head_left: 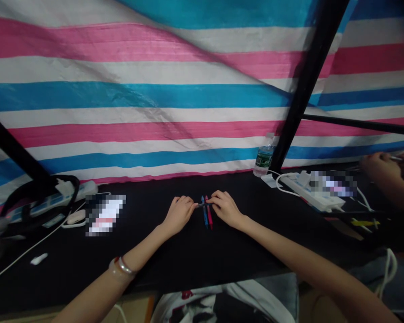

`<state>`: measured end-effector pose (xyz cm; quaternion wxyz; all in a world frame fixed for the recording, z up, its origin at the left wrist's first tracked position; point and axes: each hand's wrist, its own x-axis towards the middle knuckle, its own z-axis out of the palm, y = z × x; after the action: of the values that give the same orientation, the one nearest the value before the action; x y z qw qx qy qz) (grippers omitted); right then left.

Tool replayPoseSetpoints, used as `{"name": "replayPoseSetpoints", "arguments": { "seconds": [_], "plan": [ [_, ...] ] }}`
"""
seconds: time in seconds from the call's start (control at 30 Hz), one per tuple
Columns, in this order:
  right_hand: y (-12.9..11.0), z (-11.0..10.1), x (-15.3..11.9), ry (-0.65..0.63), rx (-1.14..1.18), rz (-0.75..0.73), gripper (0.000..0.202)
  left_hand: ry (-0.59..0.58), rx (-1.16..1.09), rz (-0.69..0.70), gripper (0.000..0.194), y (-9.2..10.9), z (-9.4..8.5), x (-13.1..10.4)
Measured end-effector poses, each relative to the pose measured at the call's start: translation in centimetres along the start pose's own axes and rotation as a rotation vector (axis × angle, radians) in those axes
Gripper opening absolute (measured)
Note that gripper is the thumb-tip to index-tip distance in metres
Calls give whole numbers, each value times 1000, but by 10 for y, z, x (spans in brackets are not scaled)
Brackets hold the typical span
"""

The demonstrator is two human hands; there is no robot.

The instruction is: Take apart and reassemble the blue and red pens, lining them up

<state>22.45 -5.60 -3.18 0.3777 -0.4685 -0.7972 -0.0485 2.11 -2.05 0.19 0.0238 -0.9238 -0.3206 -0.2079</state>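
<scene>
A blue pen (205,216) and a red pen (209,217) lie side by side on the black tabletop (175,255), pointing away from me. Across their upper part runs a thin, dark, pen-like stick (201,205). My left hand (181,211) pinches its left end, fingers closed, just left of the blue pen. On the other side, my right hand (226,209) has its fingers closed at the right end, close to the red pen. Much of the stick is hidden by my fingers, so its exact kind is unclear.
Left of my hands lie a blurred-out phone (106,215), a power strip (87,187) and cables. To the right stand a water bottle (264,157), a black post (299,85) and another power strip (318,195). Another person's hand (382,168) is at far right.
</scene>
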Motion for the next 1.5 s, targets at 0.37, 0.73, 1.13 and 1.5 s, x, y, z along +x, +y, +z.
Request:
{"name": "replayPoseSetpoints", "arguments": {
  "seconds": [0.37,0.73,1.13,1.5],
  "plan": [
    [12,3,1,172,157,223,27,6,-148,-132,37,-7,5,0],
    [24,15,2,239,634,519,23,165,-612,-395,28,-18,16,1],
    [25,15,2,163,789,577,30,252,-935,-610,27,-33,26,7],
    [27,16,0,118,739,542,32,255,-1008,-671,26,-30,21,7]
  ]
}}
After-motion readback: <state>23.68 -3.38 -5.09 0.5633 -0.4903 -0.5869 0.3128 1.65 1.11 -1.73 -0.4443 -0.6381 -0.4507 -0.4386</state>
